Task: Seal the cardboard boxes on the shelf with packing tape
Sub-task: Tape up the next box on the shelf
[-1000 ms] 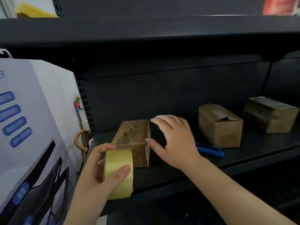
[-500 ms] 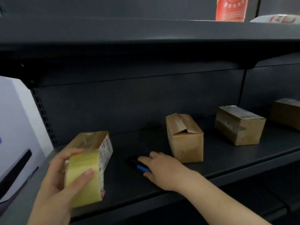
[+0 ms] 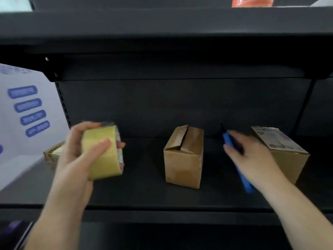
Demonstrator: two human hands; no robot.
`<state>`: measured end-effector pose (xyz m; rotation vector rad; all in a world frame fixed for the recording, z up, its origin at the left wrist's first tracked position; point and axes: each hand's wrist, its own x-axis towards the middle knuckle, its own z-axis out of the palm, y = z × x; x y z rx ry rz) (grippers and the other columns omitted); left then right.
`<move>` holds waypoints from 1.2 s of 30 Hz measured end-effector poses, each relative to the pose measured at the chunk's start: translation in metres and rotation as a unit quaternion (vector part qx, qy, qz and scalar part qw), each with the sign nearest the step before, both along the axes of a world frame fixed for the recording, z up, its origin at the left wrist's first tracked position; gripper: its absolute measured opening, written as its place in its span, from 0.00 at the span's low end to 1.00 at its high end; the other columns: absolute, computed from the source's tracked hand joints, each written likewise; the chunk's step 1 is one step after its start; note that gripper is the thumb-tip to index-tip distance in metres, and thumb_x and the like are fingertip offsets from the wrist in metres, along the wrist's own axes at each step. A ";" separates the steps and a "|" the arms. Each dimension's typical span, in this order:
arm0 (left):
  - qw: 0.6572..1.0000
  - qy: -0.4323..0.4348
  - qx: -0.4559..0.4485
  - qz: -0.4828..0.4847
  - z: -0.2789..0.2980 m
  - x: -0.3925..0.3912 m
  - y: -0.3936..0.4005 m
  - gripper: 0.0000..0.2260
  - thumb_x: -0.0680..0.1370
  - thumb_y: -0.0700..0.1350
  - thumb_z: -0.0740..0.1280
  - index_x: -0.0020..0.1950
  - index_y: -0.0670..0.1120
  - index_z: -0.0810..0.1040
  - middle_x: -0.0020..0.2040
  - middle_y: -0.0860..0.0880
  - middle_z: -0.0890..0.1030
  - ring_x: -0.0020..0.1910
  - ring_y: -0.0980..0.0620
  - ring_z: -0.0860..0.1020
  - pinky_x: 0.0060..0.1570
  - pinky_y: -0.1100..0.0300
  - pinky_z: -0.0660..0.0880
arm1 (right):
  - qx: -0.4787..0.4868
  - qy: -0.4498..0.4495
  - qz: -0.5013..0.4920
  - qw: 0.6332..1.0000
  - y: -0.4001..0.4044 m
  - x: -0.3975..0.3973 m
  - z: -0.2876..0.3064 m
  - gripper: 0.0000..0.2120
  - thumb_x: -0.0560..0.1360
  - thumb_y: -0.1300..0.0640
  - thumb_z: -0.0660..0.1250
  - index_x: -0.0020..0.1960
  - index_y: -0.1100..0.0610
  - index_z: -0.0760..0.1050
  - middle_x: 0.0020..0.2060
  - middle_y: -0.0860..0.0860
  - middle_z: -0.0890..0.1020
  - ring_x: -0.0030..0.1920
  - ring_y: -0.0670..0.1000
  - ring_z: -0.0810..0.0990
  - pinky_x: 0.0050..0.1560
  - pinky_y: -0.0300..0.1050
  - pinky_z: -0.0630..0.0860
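My left hand (image 3: 75,156) grips a roll of yellowish packing tape (image 3: 100,152), held up in front of the shelf's left part. A small cardboard box (image 3: 183,159) stands in the middle of the dark shelf (image 3: 144,192), its top flaps not fully flat. My right hand (image 3: 252,159) holds a blue cutter (image 3: 243,177), lifted off the shelf between the middle box and a larger labelled cardboard box (image 3: 284,152) on the right. A third box (image 3: 52,152), with tape on it, peeks out behind my left hand at the far left.
A dark upper shelf (image 3: 162,29) overhangs low above the boxes, with an orange package (image 3: 252,1) on it. A white printed carton (image 3: 27,123) stands left of the shelf unit. The shelf's front lip (image 3: 162,208) runs across the view below my wrists.
My right hand picked the blue cutter up off the shelf and moved right with it. The view shifted, so the open-flapped box now sits in the middle. The tape roll stayed in my left hand.
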<state>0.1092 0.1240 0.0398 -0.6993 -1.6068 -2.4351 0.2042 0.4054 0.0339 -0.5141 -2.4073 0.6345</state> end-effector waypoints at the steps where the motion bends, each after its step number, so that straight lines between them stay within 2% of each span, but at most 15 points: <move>1: 1.000 -0.003 -0.028 -0.012 -0.002 0.002 0.011 0.11 0.73 0.35 0.63 0.45 0.52 0.74 0.40 0.54 0.84 0.35 0.55 0.83 0.23 0.59 0.77 | 0.023 -0.086 -0.031 0.996 0.006 -0.008 -0.012 0.22 0.78 0.51 0.61 0.71 0.50 0.65 0.62 0.55 0.73 0.60 0.55 0.74 0.56 0.44 0.70; 3: 0.998 -0.034 -0.053 -0.030 -0.012 -0.001 0.025 0.10 0.69 0.38 0.68 0.44 0.52 0.76 0.46 0.49 0.83 0.39 0.51 0.84 0.25 0.59 0.77 | 0.043 -0.224 -0.060 0.972 0.009 -0.024 -0.037 0.21 0.79 0.49 0.58 0.71 0.50 0.64 0.66 0.56 0.70 0.61 0.56 0.74 0.58 0.47 0.71; 7: 0.986 -0.103 -0.120 -0.061 -0.024 -0.009 0.038 0.15 0.63 0.43 0.71 0.49 0.52 0.76 0.52 0.44 0.81 0.47 0.45 0.83 0.33 0.51 0.79 | 0.097 -0.365 -0.110 0.920 0.003 -0.043 -0.038 0.20 0.80 0.50 0.55 0.71 0.49 0.62 0.67 0.55 0.66 0.63 0.57 0.70 0.52 0.48 0.73; 9: 0.978 -0.135 -0.148 -0.062 -0.030 -0.014 0.041 0.18 0.62 0.44 0.72 0.50 0.53 0.75 0.53 0.45 0.81 0.50 0.45 0.82 0.37 0.45 0.79 | 0.117 -0.342 -0.124 0.924 0.000 -0.046 -0.024 0.19 0.79 0.54 0.54 0.70 0.50 0.64 0.65 0.55 0.68 0.63 0.57 0.69 0.53 0.49 0.72; 11: 0.973 -0.154 -0.160 -0.066 -0.027 -0.018 0.042 0.20 0.61 0.45 0.72 0.51 0.53 0.75 0.53 0.45 0.81 0.51 0.44 0.81 0.39 0.44 0.79 | 0.124 -0.212 -0.094 0.965 -0.002 -0.048 -0.007 0.19 0.80 0.53 0.52 0.71 0.50 0.62 0.66 0.55 0.69 0.64 0.57 0.69 0.56 0.51 0.73; 13: 0.969 -0.163 -0.168 -0.073 -0.026 -0.020 0.042 0.21 0.61 0.45 0.72 0.52 0.53 0.75 0.51 0.45 0.82 0.50 0.44 0.81 0.38 0.46 0.80 | 0.083 -0.061 0.008 0.995 -0.009 -0.052 0.014 0.20 0.81 0.49 0.51 0.73 0.48 0.61 0.70 0.52 0.67 0.69 0.54 0.66 0.64 0.50 0.68; 14: 0.969 -0.164 -0.172 -0.073 -0.025 -0.020 0.042 0.21 0.61 0.45 0.72 0.53 0.53 0.74 0.50 0.45 0.83 0.49 0.44 0.81 0.36 0.47 0.79 | 0.057 -0.030 0.076 0.995 -0.013 -0.056 0.025 0.21 0.80 0.47 0.52 0.73 0.46 0.60 0.71 0.49 0.65 0.71 0.52 0.62 0.69 0.49 0.63; 17: 0.969 -0.159 -0.172 -0.083 -0.023 -0.020 0.039 0.21 0.61 0.46 0.72 0.53 0.53 0.75 0.49 0.44 0.83 0.48 0.45 0.82 0.33 0.50 0.79 | 0.066 -0.139 0.213 0.965 -0.025 -0.075 0.034 0.24 0.78 0.40 0.52 0.73 0.43 0.58 0.74 0.43 0.57 0.75 0.44 0.50 0.73 0.52 0.42; 19: 0.969 -0.150 -0.176 -0.083 -0.022 -0.017 0.035 0.20 0.61 0.46 0.72 0.52 0.53 0.75 0.47 0.44 0.84 0.47 0.46 0.83 0.34 0.49 0.79 | 0.026 -0.202 0.255 0.945 -0.026 -0.081 0.022 0.23 0.77 0.40 0.54 0.71 0.42 0.61 0.75 0.43 0.56 0.74 0.42 0.48 0.73 0.55 0.36; 23: 0.972 -0.130 -0.175 -0.092 -0.017 -0.012 0.027 0.18 0.61 0.45 0.72 0.50 0.52 0.77 0.44 0.45 0.85 0.45 0.47 0.84 0.34 0.48 0.79 | -0.087 -0.207 0.241 0.944 -0.021 -0.074 0.010 0.23 0.77 0.41 0.56 0.71 0.39 0.60 0.75 0.40 0.54 0.74 0.41 0.46 0.74 0.54 0.41; 26: 0.971 -0.128 -0.170 -0.105 -0.013 -0.013 0.025 0.17 0.61 0.44 0.71 0.49 0.52 0.77 0.47 0.44 0.84 0.45 0.47 0.84 0.33 0.49 0.78 | -0.029 -0.224 0.161 0.961 -0.037 -0.072 0.010 0.24 0.78 0.39 0.51 0.73 0.41 0.57 0.76 0.42 0.52 0.75 0.45 0.45 0.74 0.57 0.43; 29: 0.970 -0.131 -0.172 -0.113 -0.008 -0.017 0.022 0.16 0.62 0.43 0.71 0.48 0.52 0.78 0.48 0.45 0.83 0.43 0.48 0.84 0.31 0.51 0.78 | 0.055 -0.294 0.062 0.952 -0.073 -0.081 0.014 0.27 0.79 0.39 0.42 0.76 0.46 0.52 0.77 0.49 0.49 0.75 0.53 0.44 0.70 0.69 0.42; 32: 0.968 -0.134 -0.177 -0.119 -0.005 -0.022 0.013 0.13 0.63 0.42 0.69 0.46 0.52 0.78 0.40 0.47 0.85 0.36 0.51 0.84 0.26 0.57 0.78 | 0.057 -0.335 0.089 0.936 -0.090 -0.085 0.030 0.31 0.78 0.36 0.39 0.77 0.48 0.44 0.76 0.52 0.43 0.75 0.56 0.37 0.67 0.73 0.36; 34: 0.972 -0.127 -0.161 -0.116 -0.003 -0.024 0.002 0.13 0.61 0.44 0.73 0.44 0.52 0.79 0.38 0.49 0.85 0.34 0.52 0.84 0.25 0.59 0.77 | 0.047 -0.298 0.175 0.937 -0.070 -0.075 0.054 0.35 0.74 0.30 0.46 0.76 0.43 0.41 0.76 0.47 0.41 0.75 0.52 0.36 0.70 0.66 0.37; 36: 0.974 -0.113 -0.156 -0.120 -0.005 -0.023 -0.009 0.23 0.49 0.51 0.81 0.41 0.53 0.81 0.39 0.49 0.85 0.36 0.51 0.84 0.26 0.58 0.78 | 0.053 -0.313 0.271 0.909 -0.043 -0.061 0.086 0.44 0.67 0.31 0.63 0.73 0.36 0.41 0.72 0.37 0.39 0.72 0.42 0.36 0.72 0.55 0.39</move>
